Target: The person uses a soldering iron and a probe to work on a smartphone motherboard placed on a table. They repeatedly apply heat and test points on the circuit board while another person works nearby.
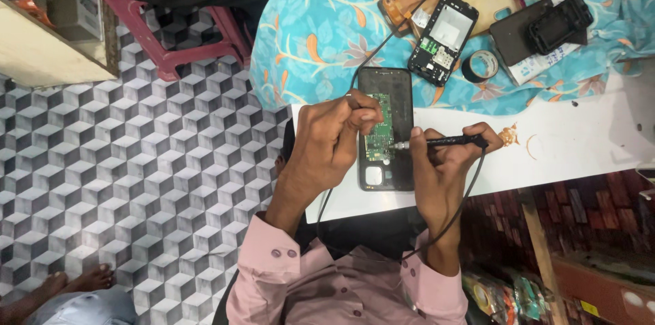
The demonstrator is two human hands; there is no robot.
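Phone (387, 161), opened, circuit board (380, 130) exposed, near the table's front edge: light, rigid, fragile. Left hand (331, 135) pinches a cable; right hand (440, 161) pinches a soldering pen (440, 140). Best held by its frame edges.

Grey-white carton (76, 7), perhaps, top left

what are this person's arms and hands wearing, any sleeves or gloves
Both hands are bare: no gloves, and no rings or watch show. The left hand and right hand come out of long pale pink shirt sleeves. The left cuff has two matching pink buttons; the right cuff shows one.
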